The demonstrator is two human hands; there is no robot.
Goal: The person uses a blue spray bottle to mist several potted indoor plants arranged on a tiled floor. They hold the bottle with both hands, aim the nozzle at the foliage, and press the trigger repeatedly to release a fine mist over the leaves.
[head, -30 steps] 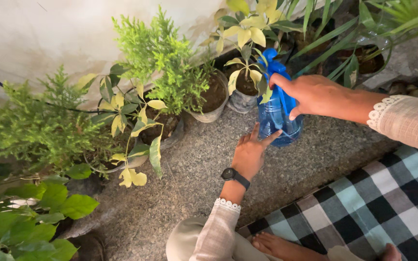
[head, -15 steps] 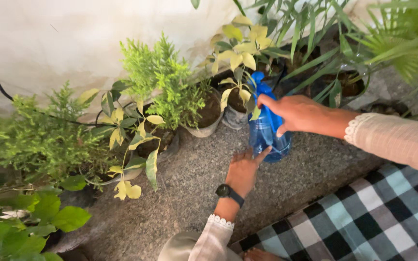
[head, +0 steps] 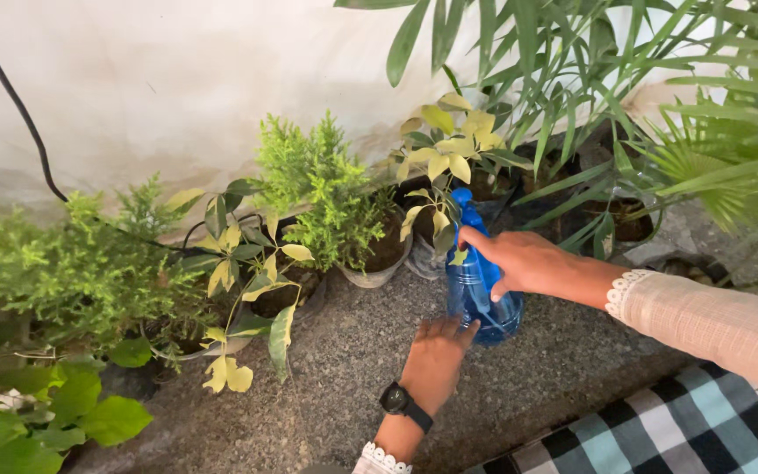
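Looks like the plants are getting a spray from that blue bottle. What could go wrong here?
The right hand grips the blue spray bottle close to the variegated plant, so its leaves could get knocked or bent. The left hand rests flat on the stone ledge just beside the bottle's base; spray or drips might wet the wristwatch.

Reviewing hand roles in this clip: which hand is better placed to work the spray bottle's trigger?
Right. The right hand grips the blue spray bottle at its neck, a finger by the trigger. The left hand only touches the bottle's lower side.
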